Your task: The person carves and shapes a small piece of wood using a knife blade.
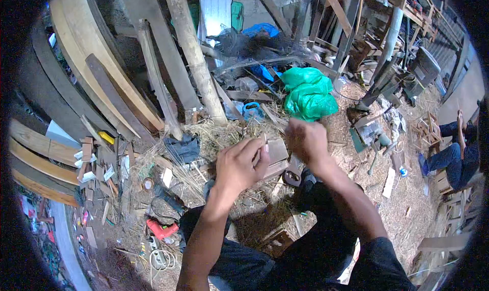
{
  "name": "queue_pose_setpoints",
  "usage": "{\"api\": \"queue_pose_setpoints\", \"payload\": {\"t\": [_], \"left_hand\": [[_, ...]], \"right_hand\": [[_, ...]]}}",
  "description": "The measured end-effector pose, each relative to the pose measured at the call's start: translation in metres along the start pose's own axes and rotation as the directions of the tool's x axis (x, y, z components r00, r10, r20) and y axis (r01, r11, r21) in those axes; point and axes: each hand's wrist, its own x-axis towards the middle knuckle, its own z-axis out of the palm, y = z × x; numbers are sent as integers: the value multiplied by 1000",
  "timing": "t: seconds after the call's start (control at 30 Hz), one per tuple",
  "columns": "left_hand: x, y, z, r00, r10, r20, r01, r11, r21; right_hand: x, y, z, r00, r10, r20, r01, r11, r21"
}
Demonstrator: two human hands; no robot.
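Left hand (239, 164) grips a wood block (276, 152) at its near edge; right hand (305, 138), closed, just beyond block; green bag (308, 93) farther off.

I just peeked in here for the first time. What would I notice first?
Probably the bright green plastic bag lying on the straw-covered floor at the centre top. Just below it, the left hand and right hand hold a small wooden block. At the lower left, a red power tool lies among wood scraps.
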Motion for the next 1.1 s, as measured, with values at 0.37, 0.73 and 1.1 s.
{"api": "queue_pose_setpoints", "payload": {"t": [0.37,0.73,1.1], "left_hand": [[-2,-6,10,1000,-16,-14,17,996,88],[-3,-5,12,993,-115,28,115,993,16],[-3,11,-3,996,-71,-52,65,993,-96]], "right_hand": [[-8,-40,-2,989,-78,129,79,997,-1],[1,4,60,992,-8,126,29,986,-166],[-4,-24,4,999,-36,-39,39,996,86]]}}
